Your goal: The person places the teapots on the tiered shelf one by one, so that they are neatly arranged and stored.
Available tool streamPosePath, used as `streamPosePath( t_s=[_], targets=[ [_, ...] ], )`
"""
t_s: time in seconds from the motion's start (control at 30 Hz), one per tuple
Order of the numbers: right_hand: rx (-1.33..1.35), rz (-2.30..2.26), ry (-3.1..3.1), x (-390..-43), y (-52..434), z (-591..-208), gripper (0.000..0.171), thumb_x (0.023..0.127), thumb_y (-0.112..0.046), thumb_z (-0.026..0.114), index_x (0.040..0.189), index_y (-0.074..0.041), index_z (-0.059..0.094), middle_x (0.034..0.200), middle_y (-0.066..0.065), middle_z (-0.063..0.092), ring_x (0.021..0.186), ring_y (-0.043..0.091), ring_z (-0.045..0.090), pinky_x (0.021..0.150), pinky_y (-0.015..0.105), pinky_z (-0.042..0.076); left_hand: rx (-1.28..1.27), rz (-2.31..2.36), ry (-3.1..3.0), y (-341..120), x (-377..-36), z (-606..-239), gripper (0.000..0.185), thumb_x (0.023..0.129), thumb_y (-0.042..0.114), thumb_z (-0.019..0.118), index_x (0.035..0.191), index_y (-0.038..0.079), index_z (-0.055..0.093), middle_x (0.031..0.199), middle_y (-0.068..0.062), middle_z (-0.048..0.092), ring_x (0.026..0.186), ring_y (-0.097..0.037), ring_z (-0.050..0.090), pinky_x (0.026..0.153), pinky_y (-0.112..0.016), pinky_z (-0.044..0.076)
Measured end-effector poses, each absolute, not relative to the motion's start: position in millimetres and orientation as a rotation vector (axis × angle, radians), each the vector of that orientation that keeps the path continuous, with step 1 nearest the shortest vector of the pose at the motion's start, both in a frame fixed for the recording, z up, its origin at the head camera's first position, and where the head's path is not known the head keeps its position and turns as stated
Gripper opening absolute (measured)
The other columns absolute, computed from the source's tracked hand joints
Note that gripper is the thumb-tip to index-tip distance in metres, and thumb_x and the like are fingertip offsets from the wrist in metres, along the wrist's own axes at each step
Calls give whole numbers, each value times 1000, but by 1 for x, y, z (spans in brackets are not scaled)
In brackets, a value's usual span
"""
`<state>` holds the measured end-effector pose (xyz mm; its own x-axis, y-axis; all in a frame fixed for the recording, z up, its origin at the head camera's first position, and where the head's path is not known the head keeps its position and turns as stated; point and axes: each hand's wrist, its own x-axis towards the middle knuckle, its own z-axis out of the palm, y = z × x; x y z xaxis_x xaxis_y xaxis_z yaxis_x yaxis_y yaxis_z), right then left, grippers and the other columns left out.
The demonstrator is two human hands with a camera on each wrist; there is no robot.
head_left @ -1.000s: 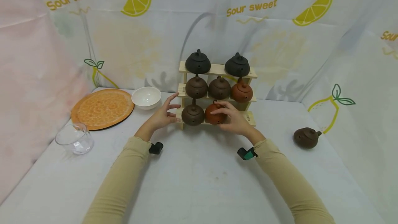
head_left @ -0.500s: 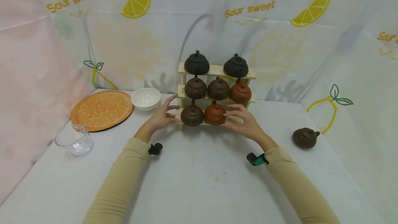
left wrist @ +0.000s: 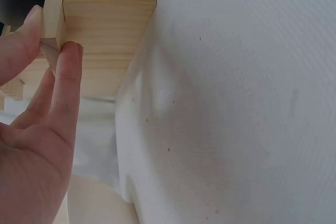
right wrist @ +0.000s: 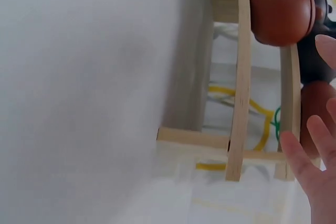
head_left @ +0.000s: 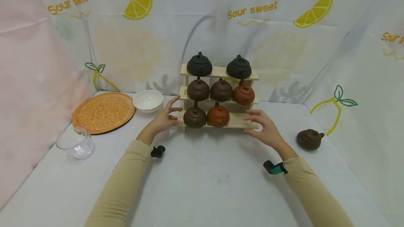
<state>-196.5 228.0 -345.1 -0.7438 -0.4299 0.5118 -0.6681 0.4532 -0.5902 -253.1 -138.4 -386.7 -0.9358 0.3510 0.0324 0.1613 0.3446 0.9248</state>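
Observation:
A three-tier wooden rack (head_left: 240, 122) stands mid-table with several clay teapots on it. On its bottom shelf sit a dark brown teapot (head_left: 194, 117) and an orange teapot (head_left: 218, 115). My left hand (head_left: 173, 113) rests against the rack's left end with straight fingers; in the left wrist view the fingertips (left wrist: 65, 61) press the wooden upright (left wrist: 110, 30). By the right end of the bottom shelf my right hand (head_left: 258, 123) is open, fingers relaxed and holding nothing. In the right wrist view its fingers (right wrist: 310, 166) hover beside the rack (right wrist: 241, 103), below an orange teapot (right wrist: 278, 6).
A loose brown teapot (head_left: 310, 139) lies on the table to the right. At the left are an orange plate (head_left: 104, 110), a white bowl (head_left: 148, 100) and a clear glass bowl (head_left: 75, 142). Printed cloth walls close in the back and both sides.
My right hand let go of the orange teapot on the bottom shelf and moved right to the shelf's end. The left hand stayed at the rack's left end.

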Motion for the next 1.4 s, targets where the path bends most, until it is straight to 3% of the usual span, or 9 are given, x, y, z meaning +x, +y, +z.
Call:
streamPosePath(
  t_s=[0.37,0.7,1.1,1.4],
  targets=[
    [789,1078,-2446,-185,259,-353,34,70,15,73,102,11,62,117,27,51,108,38,45,87,9,35,454,1628,2440,-137,-253,-389,97,82,-9,65,149,33,8,138,-22,41,96,-36,55,83,-42,45],
    [649,1119,-2421,-189,306,-381,38,69,16,73,105,6,62,120,21,49,112,5,43,87,9,36,429,1624,2423,-135,-252,-388,98,82,-9,65,149,35,7,139,-20,40,96,-35,55,82,-40,46],
    [526,1144,-2360,-165,323,-369,37,66,27,67,100,16,58,115,27,47,105,-6,43,83,8,38,479,1639,2422,-138,-254,-388,97,82,-11,64,150,28,6,139,-24,38,94,-36,57,80,-38,47],
    [413,1140,-2365,-165,355,-381,38,68,22,69,103,12,59,117,-4,49,104,-6,44,84,8,37,472,1642,2426,-139,-254,-388,97,82,-11,63,150,28,6,139,-24,39,94,-36,57,81,-39,47]
  ],
)
